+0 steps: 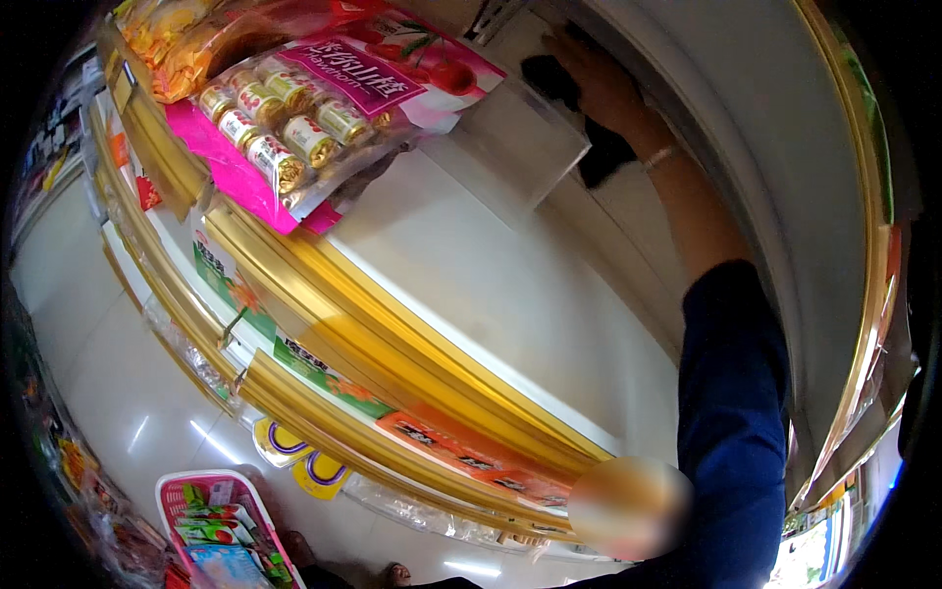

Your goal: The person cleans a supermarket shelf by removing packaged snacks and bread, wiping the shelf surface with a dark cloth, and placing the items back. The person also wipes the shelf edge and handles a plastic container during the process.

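My right arm, in a navy sleeve, reaches up along the inside of a shelf bay. At its far end my right hand (601, 86) is on a black cloth (606, 157), against the pale back panel (628, 260). Parts of the cloth show on both sides of the hand; the fingers are partly lost in shadow. A clear plastic divider (525, 147) stands just left of the hand. Beyond it, a pink bag of gold-wrapped rolls (294, 118) lies on the white shelf board (471, 265). My left hand is not in view.
An orange bag (186, 49) is beside the pink one. Gold shelf edges (392, 324) curve along the front, with lower shelves beneath. A pink basket of packets (211, 530) stands on the floor. Another shelf board (785, 128) hangs close above the arm.
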{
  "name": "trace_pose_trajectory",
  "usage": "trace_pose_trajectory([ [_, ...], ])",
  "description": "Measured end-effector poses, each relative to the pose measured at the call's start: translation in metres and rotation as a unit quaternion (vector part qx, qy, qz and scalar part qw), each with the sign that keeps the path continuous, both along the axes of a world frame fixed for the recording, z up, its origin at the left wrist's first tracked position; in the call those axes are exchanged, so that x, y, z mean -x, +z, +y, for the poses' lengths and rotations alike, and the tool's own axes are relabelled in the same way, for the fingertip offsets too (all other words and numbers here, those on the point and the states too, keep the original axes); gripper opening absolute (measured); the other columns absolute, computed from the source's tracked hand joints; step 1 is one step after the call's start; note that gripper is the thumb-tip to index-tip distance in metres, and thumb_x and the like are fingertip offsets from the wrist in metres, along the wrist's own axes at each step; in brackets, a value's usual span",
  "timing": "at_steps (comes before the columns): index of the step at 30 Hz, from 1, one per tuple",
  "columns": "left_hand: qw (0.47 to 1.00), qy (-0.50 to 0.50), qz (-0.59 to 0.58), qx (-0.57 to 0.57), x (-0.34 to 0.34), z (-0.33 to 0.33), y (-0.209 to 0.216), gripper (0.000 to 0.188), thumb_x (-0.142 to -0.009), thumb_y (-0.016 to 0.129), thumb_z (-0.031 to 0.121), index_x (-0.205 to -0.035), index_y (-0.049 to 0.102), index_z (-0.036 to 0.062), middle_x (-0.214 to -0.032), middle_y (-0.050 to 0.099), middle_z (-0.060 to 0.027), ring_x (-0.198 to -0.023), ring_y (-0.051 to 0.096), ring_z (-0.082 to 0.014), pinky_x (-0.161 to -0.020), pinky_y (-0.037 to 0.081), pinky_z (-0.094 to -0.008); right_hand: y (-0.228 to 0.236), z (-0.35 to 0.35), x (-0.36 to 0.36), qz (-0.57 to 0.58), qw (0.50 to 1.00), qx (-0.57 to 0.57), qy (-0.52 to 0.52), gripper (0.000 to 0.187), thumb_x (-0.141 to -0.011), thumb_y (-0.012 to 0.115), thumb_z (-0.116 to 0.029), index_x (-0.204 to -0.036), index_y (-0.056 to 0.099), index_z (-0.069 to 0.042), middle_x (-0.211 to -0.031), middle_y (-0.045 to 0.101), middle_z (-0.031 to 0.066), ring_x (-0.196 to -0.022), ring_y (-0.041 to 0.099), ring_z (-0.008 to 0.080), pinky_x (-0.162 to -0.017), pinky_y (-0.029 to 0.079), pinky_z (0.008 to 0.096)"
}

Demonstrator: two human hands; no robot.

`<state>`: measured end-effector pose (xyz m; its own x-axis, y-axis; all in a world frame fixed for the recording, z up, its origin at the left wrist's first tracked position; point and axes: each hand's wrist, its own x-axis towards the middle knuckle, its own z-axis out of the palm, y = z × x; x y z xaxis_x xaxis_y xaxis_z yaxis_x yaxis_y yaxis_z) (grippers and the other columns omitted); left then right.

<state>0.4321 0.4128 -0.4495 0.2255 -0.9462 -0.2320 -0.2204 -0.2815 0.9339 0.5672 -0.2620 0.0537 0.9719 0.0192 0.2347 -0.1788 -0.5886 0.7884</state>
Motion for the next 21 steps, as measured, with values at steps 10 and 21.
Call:
trace_pose_trajectory([
  [10, 1.0, 0.015, 0.011, 0.024, -0.004, 0.002, 0.004, 0.035, -0.067, 0.067, 0.01, -0.1, 0.059, 0.0034, -0.092, 0.062, -0.0166, -0.089, 0.056, -0.0354, -0.08, 0.045, -0.0439, -0.004, 0.03, -0.062, 0.01, 1.0, 0.019, -0.009, 0.067, -0.066, 0.053, 0.006, -0.13, 0.037, 0.001, -0.133, 0.039, 0.0226, -0.124, 0.036, 0.0354, -0.105, 0.028, 0.0408],
  [21, 0.973, 0.135, -0.092, 0.162, 0.001, -0.013, 0.004, 0.026, -0.062, 0.073, 0.029, -0.068, 0.059, 0.0081, -0.054, 0.052, -0.0139, -0.056, 0.051, -0.0296, -0.053, 0.041, -0.0418, -0.015, 0.024, 0.103, -0.017, 0.995, 0.035, -0.097, 0.066, -0.075, 0.041, 0.018, -0.136, 0.032, -0.008, -0.142, 0.029, 0.0125, -0.13, 0.029, 0.0286, -0.109, 0.022, 0.0381],
])
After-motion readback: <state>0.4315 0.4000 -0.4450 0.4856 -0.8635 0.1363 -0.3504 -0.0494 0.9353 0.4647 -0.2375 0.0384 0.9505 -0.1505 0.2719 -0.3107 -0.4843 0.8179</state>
